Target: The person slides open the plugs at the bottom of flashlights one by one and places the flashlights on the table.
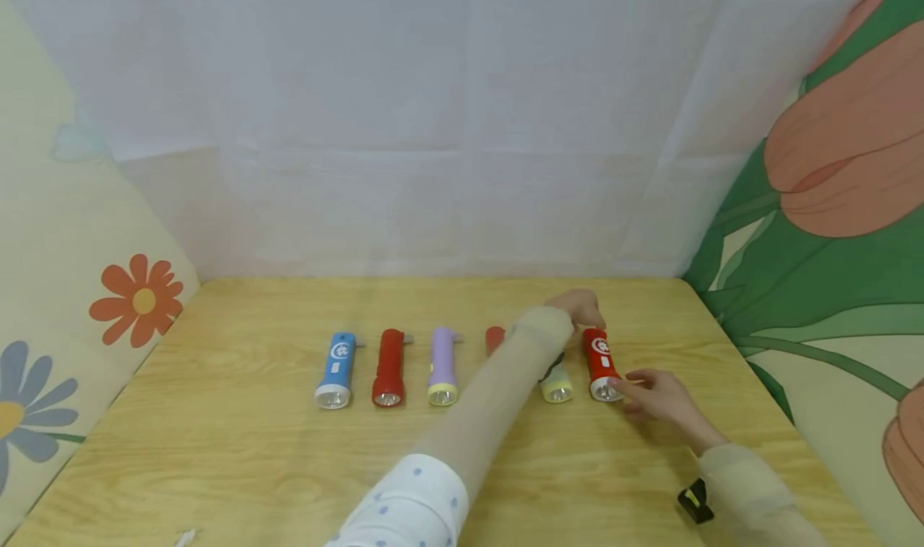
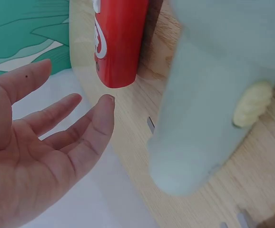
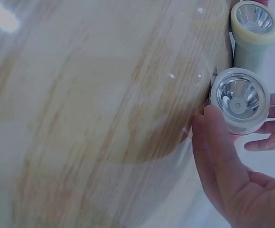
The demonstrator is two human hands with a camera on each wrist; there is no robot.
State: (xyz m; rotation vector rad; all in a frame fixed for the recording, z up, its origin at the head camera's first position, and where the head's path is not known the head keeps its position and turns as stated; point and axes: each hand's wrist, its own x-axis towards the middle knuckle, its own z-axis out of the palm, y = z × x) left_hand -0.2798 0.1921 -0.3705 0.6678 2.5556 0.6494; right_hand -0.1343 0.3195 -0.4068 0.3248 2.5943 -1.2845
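A red flashlight (image 1: 600, 356) with a white head and a white emblem lies at the right end of a row. My left hand (image 1: 577, 306) reaches across to its tail end; in the left wrist view the loosely spread fingers (image 2: 102, 118) stand just off the red tail. At the front, my right hand (image 1: 660, 399) touches the white head with its fingertips. The right wrist view shows straight fingers (image 3: 216, 137) against the rim of the lens (image 3: 240, 100). A pale green flashlight (image 2: 209, 118) with a yellow head lies beside the red one.
Leftward along the row lie a lavender flashlight (image 1: 443, 362), a plain red one (image 1: 390, 362) and a blue one (image 1: 339, 366). Another red one (image 1: 495, 338) is partly covered by my left forearm. A small black object (image 1: 695, 500) is by my right wrist. White cloth (image 1: 433, 170) hangs behind the table.
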